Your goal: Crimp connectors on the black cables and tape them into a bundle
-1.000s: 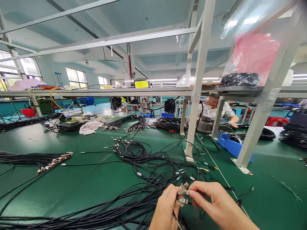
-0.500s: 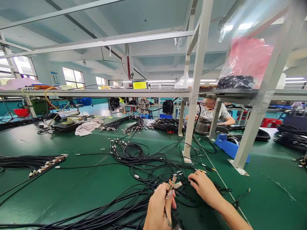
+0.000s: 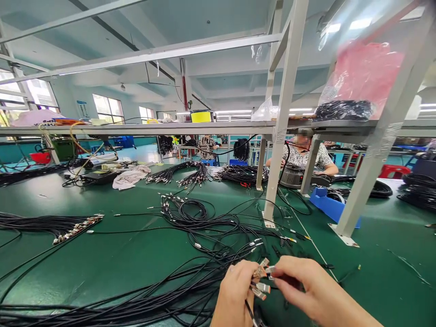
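Note:
My left hand (image 3: 234, 290) is closed around a bunch of black cables, whose silver metal connectors (image 3: 263, 288) with orange tips stick out past the fingers to the right. Close beside it, my right hand (image 3: 311, 284) pinches a silver cable connector (image 3: 270, 269) between thumb and fingers, right at the bunch. Part of that connector is hidden by the fingertips. Below and left of the hands, a thick run of black cables (image 3: 136, 309) stretches across the green table (image 3: 112, 259). Just beyond the hands lie loose cable ends (image 3: 255, 244) with silver tips.
White shelf posts (image 3: 277, 172) stand on the table ahead. A blue tape dispenser (image 3: 329, 204) sits at the right, a cable bundle (image 3: 75, 229) at the left, coiled cables (image 3: 190, 213) in the middle, and a cloth (image 3: 131, 177) farther back. Another person (image 3: 323, 161) sits across the table.
My right hand has come left from the table to the bunch and now pinches a connector there. My left hand has turned, so the connectors point more to the right.

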The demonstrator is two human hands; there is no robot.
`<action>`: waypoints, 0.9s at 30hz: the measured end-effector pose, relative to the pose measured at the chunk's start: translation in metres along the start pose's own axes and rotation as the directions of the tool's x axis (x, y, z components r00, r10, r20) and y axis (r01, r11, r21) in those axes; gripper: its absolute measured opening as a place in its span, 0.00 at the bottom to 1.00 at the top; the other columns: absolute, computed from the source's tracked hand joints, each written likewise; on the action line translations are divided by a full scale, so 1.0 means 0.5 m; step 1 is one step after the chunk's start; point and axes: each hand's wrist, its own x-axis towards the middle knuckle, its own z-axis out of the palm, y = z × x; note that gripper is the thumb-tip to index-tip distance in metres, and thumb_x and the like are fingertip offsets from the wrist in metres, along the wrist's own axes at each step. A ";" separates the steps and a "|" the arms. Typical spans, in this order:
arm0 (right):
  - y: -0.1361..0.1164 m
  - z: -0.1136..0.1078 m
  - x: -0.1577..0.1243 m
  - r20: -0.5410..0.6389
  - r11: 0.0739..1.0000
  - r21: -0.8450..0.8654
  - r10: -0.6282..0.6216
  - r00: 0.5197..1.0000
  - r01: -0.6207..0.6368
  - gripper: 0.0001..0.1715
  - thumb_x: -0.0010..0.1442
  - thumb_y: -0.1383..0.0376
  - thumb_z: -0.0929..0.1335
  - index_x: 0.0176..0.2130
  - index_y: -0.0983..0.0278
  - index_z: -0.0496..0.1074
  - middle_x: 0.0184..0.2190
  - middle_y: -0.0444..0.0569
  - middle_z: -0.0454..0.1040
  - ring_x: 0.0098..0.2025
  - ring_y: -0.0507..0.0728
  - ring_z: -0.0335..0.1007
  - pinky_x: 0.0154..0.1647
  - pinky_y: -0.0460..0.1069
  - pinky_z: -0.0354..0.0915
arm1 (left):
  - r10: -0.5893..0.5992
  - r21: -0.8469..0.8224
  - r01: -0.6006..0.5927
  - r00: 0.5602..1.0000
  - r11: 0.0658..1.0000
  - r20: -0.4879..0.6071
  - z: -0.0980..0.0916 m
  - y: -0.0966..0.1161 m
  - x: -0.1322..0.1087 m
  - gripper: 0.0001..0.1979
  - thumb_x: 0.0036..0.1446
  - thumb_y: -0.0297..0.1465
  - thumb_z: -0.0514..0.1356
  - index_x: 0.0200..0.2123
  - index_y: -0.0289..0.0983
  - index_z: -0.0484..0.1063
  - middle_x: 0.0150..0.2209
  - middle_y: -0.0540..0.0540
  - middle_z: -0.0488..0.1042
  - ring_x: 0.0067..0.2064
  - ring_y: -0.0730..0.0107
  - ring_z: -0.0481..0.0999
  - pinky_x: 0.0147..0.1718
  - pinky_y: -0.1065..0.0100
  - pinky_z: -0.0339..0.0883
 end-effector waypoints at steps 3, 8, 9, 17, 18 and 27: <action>-0.006 0.003 0.005 -0.034 0.993 0.086 0.084 0.996 -0.081 0.17 0.57 0.53 0.62 0.26 0.59 0.71 0.24 0.46 0.73 0.28 0.55 0.64 0.30 0.50 0.57 | -0.001 0.047 -0.002 0.998 0.999 0.067 0.004 -0.013 -0.004 0.15 0.64 0.23 0.48 0.47 0.41 0.71 0.37 0.45 0.75 0.38 0.64 0.72 0.37 0.67 0.60; -0.012 -0.003 0.011 0.010 0.942 0.320 0.106 0.994 -0.104 0.22 0.57 0.46 0.64 0.30 0.60 0.74 0.26 0.47 0.75 0.30 0.56 0.67 0.32 0.50 0.61 | -0.031 0.010 0.030 0.999 0.999 0.038 0.001 -0.018 0.000 0.13 0.68 0.28 0.47 0.44 0.40 0.71 0.36 0.45 0.73 0.36 0.66 0.71 0.33 0.69 0.60; -0.005 -0.008 0.016 0.005 0.934 0.343 0.106 0.994 -0.101 0.23 0.58 0.45 0.64 0.31 0.60 0.75 0.27 0.47 0.76 0.31 0.56 0.68 0.32 0.50 0.63 | -0.048 -0.002 0.048 0.999 0.999 0.018 -0.005 -0.015 0.003 0.13 0.69 0.29 0.46 0.42 0.39 0.71 0.35 0.45 0.73 0.36 0.66 0.70 0.34 0.69 0.60; 0.150 0.008 0.111 -0.210 0.981 0.084 0.188 0.959 -0.174 0.15 0.63 0.56 0.64 0.42 0.63 0.72 0.32 0.47 0.75 0.35 0.57 0.70 0.39 0.54 0.66 | -0.121 0.072 0.137 0.974 0.988 -0.192 -0.036 0.001 0.019 0.12 0.69 0.33 0.52 0.43 0.40 0.75 0.38 0.45 0.74 0.37 0.65 0.72 0.38 0.66 0.68; 0.162 0.023 0.124 -0.205 0.984 0.051 0.176 0.963 -0.169 0.15 0.64 0.58 0.66 0.45 0.64 0.72 0.35 0.47 0.75 0.37 0.56 0.71 0.43 0.55 0.67 | -0.143 0.055 0.162 0.957 0.985 -0.251 -0.032 0.001 0.018 0.13 0.69 0.35 0.52 0.41 0.40 0.75 0.38 0.44 0.73 0.36 0.65 0.72 0.37 0.66 0.68; 0.142 0.062 0.152 -0.081 0.991 -0.050 0.116 0.990 -0.120 0.13 0.66 0.59 0.66 0.33 0.63 0.71 0.31 0.43 0.73 0.36 0.54 0.70 0.43 0.54 0.67 | -0.290 -0.007 0.294 0.940 0.956 -0.182 -0.024 0.007 0.011 0.17 0.71 0.40 0.46 0.37 0.41 0.70 0.29 0.49 0.73 0.32 0.68 0.72 0.35 0.69 0.64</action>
